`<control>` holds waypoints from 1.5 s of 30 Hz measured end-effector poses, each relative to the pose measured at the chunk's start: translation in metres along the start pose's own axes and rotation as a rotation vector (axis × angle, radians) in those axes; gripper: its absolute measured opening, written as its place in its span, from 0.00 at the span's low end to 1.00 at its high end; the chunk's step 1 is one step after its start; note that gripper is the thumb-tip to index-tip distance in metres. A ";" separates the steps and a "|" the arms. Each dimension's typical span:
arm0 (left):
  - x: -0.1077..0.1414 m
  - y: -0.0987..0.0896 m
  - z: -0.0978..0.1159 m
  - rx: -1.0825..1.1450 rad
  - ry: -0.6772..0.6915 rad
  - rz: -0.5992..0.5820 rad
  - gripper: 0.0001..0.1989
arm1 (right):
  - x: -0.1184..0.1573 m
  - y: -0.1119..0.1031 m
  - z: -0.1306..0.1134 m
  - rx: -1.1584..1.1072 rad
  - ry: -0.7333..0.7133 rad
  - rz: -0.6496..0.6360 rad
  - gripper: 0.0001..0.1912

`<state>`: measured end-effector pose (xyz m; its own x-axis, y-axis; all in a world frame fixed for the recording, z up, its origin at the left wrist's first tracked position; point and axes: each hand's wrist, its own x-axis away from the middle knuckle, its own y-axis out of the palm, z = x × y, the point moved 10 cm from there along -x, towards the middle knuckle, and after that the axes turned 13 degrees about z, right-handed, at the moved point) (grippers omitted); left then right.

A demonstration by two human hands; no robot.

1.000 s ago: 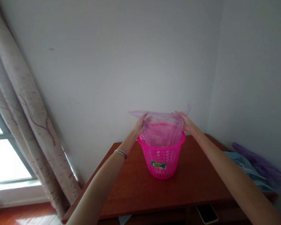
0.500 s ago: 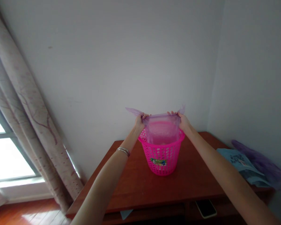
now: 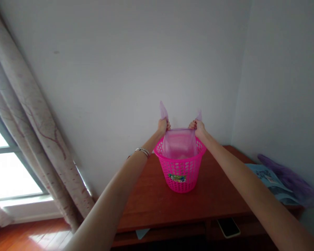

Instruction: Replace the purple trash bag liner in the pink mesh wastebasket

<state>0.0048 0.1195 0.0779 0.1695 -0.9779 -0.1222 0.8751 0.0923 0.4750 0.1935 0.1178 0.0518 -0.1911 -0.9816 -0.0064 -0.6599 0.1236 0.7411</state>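
Note:
A thin, see-through purple plastic bag [image 3: 180, 143] hangs stretched between my two hands, its lower part inside a pink perforated basket [image 3: 182, 174]. My left hand [image 3: 164, 126] is closed around one upper corner, and a loose tip of the bag sticks up above the fist. The other upper corner is gripped by my right hand [image 3: 197, 127], with a shorter tip showing above it. Both hands are above the basket's rim at its far side. The basket stands upright on a reddish-brown table, a colourful label on its front.
On the right of the table [image 3: 172, 212] lie a light blue package [image 3: 274, 181] and a crumpled purple bag [image 3: 290, 179]. A phone [image 3: 228, 227] rests in the compartment below the tabletop. Walls stand behind and right; a curtain [image 3: 42, 122] hangs at left.
My hands have moved closer together and slightly up, their fingers now curled into fists on the bag. The left loose tip has swung from pointing left to pointing up.

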 end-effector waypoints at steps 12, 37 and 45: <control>0.049 0.098 0.196 -0.031 0.390 -0.079 0.16 | 0.072 0.137 -0.167 0.027 -0.292 -0.126 0.20; 0.265 -0.025 0.086 -0.126 0.105 -0.344 0.12 | 0.270 0.022 -0.035 0.107 0.081 -0.440 0.18; 0.204 -0.053 0.025 -0.191 0.112 -0.259 0.19 | 0.198 -0.005 0.019 0.052 0.138 -0.348 0.19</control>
<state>-0.0185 -0.0898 0.0499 -0.0300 -0.9478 -0.3174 0.9629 -0.1126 0.2453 0.1452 -0.0740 0.0341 0.1484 -0.9762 -0.1584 -0.7050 -0.2168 0.6753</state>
